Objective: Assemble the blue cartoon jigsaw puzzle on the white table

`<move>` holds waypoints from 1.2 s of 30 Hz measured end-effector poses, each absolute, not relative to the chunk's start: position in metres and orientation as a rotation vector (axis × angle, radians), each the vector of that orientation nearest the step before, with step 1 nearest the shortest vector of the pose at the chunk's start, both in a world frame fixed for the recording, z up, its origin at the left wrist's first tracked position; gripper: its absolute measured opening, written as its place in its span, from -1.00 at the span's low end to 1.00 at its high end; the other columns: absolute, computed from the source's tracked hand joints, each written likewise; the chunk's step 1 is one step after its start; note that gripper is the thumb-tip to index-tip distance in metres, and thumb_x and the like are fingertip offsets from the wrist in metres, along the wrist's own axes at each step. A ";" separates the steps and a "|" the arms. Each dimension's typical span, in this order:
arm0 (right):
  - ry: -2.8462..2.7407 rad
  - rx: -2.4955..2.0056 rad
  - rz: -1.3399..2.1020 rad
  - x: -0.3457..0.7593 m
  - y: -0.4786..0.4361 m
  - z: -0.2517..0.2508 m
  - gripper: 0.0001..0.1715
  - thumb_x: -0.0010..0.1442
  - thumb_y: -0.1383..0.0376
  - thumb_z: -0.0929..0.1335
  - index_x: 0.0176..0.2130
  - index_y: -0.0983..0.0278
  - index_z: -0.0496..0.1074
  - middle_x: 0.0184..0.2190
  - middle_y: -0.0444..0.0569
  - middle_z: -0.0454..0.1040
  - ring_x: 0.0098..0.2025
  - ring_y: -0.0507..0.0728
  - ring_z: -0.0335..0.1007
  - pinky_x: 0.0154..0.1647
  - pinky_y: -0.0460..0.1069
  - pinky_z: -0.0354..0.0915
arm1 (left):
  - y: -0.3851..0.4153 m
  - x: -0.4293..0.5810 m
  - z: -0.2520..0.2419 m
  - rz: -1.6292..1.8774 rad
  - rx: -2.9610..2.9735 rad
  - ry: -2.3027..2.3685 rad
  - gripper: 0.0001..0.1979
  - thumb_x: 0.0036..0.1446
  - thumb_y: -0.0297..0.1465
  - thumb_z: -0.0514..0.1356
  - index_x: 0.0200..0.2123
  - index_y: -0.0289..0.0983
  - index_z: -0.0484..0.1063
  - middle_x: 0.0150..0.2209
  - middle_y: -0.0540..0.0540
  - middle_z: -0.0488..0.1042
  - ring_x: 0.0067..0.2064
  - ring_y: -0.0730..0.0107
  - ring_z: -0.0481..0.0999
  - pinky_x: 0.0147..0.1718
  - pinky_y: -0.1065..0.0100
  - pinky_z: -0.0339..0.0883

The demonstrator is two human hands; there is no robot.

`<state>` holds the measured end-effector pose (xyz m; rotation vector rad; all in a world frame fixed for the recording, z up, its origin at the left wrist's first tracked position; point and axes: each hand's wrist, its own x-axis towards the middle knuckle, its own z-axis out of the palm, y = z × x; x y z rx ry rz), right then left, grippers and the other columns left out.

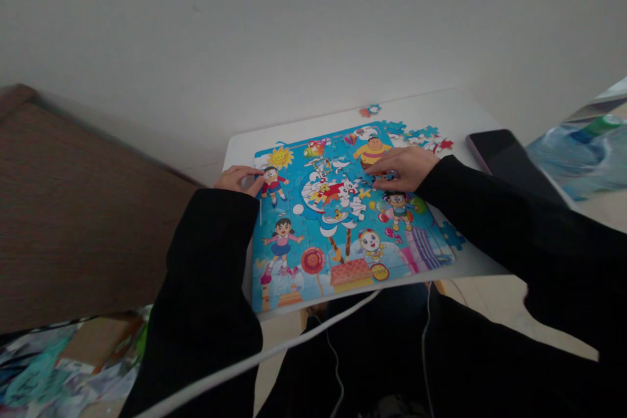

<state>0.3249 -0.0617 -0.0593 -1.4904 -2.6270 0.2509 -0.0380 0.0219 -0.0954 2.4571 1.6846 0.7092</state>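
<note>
Nearby, white cable [274,354] crosses person's dark lap [392,346]. Beyond, jigsaw puzzle [313,228] lies on small white table [453,108], left hand [238,177] at its left edge, right hand [409,166] over its right half; whether either pinches piece, unclear. Phone [514,166] lies right, loose pieces [416,136] near puzzle's far right corner. Brown panel [88,222] stands left, gray wall [313,26] farthest.

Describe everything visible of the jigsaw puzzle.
The jigsaw puzzle lies flat on the white table, partly assembled. It looks like glossy, round-cornered card, showing cartoon characters, a sun and lollipop on blue. Loose pieces lie over its middle. The left hand rests on its left edge; the right hand is over its upper right, contact unclear.
</note>
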 end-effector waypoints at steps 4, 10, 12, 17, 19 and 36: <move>-2.365 -1.614 0.259 0.323 -0.066 -0.056 -0.60 0.15 0.21 0.22 -0.09 0.19 0.50 -0.26 -0.03 0.56 -0.27 0.13 0.46 -0.24 0.04 0.34 | 0.022 -0.038 -0.096 0.720 2.474 1.663 -0.77 0.07 -0.22 0.13 -0.29 -0.18 0.50 -0.23 -0.06 0.51 -0.16 0.29 0.48 -0.15 0.33 0.34; -1.790 -1.619 0.885 0.323 -0.064 -0.061 -0.59 0.09 0.13 0.30 -0.09 0.22 0.50 -0.47 -0.10 0.54 -0.62 -0.03 0.26 -0.56 -0.05 0.34 | 0.021 -0.037 -0.095 0.704 2.471 1.684 -0.75 0.07 -0.22 0.12 -0.27 -0.20 0.50 -0.24 -0.07 0.51 -0.17 0.29 0.48 -0.22 0.37 0.34; -1.705 -1.594 1.028 0.322 -0.062 -0.064 -0.60 0.07 0.16 0.32 -0.11 0.22 0.50 -0.58 -0.15 0.48 -0.67 -0.07 0.18 -0.64 -0.10 0.29 | 0.021 -0.037 -0.094 0.692 2.481 1.683 -0.76 0.07 -0.23 0.12 -0.28 -0.20 0.50 -0.24 -0.05 0.52 -0.17 0.29 0.48 -0.22 0.38 0.34; -1.620 -1.543 1.138 0.321 -0.061 -0.073 -0.63 0.01 0.23 0.37 -0.13 0.25 0.52 -0.56 -0.13 0.50 -0.63 -0.06 0.26 -0.66 -0.13 0.27 | 0.022 -0.037 -0.096 0.749 2.499 1.650 -0.74 0.07 -0.23 0.13 -0.28 -0.24 0.52 -0.27 -0.09 0.52 -0.20 0.28 0.48 -0.25 0.36 0.35; -1.610 -1.512 1.169 0.322 -0.059 -0.077 -0.63 -0.02 0.24 0.40 -0.15 0.23 0.52 -0.50 -0.10 0.54 -0.55 -0.01 0.37 -0.59 -0.10 0.34 | 0.022 -0.037 -0.098 0.793 2.494 1.643 -0.73 0.06 -0.22 0.15 -0.28 -0.26 0.53 -0.28 -0.09 0.52 -0.21 0.29 0.48 -0.24 0.37 0.35; -1.677 -1.505 1.011 0.319 -0.062 -0.074 -0.55 -0.10 0.30 0.43 -0.13 0.29 0.50 -0.40 -0.03 0.56 -0.32 0.13 0.51 -0.14 0.09 0.44 | 0.028 -0.042 -0.105 0.837 2.510 1.601 -0.74 0.05 -0.22 0.15 -0.29 -0.22 0.53 -0.29 -0.09 0.51 -0.21 0.28 0.49 -0.20 0.35 0.35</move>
